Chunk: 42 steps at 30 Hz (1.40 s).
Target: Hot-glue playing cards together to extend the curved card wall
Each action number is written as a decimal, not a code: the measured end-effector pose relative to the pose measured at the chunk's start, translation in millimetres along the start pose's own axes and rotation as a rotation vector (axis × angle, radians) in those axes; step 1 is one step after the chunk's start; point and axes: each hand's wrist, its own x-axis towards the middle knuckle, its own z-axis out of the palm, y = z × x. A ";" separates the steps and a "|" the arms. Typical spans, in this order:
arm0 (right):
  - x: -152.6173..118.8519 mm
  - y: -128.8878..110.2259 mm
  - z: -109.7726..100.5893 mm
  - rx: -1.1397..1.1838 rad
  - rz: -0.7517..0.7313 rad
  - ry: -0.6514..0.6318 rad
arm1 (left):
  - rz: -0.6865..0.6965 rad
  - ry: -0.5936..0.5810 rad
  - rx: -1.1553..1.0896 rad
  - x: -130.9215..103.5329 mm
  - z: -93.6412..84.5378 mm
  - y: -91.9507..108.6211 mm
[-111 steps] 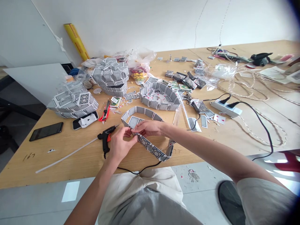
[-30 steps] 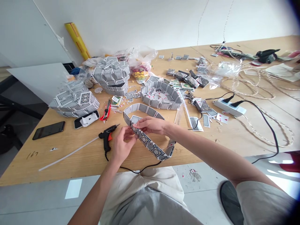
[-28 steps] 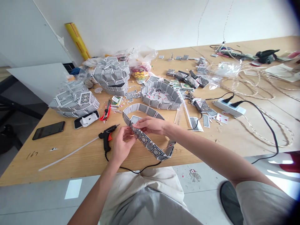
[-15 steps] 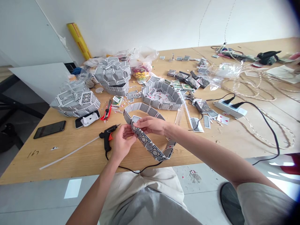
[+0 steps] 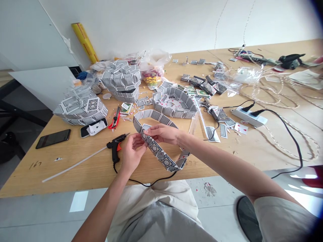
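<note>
A closed loop of folded playing cards (image 5: 161, 156), patterned grey and white, is held tilted above the front of the table. My left hand (image 5: 133, 151) pinches its left part from outside. My right hand (image 5: 164, 133) reaches across the loop, its fingers closed on the same stretch of band beside the left fingertips. Just left of my left hand lies a black glue gun (image 5: 116, 148) with a long white glue stick (image 5: 75, 165) in its back. Behind the loop sits a heart-shaped card tray (image 5: 174, 109) with loose cards inside.
Two card boxes (image 5: 121, 80) (image 5: 82, 107), a red cutter (image 5: 115, 118) and a phone (image 5: 53, 138) are on the left. Card packs (image 5: 207, 87), a ruler (image 5: 200, 116), a power strip (image 5: 248, 116) and coiled rope (image 5: 275, 95) are on the right. The glue gun's cord runs along the front edge.
The far-right end of the loop has risen very slightly. Both hands keep nearly the same place and grip.
</note>
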 end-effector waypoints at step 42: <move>3.4 17.2 1.3 -0.052 0.049 0.068 | 0.236 -0.075 0.544 13.3 -15.3 19.5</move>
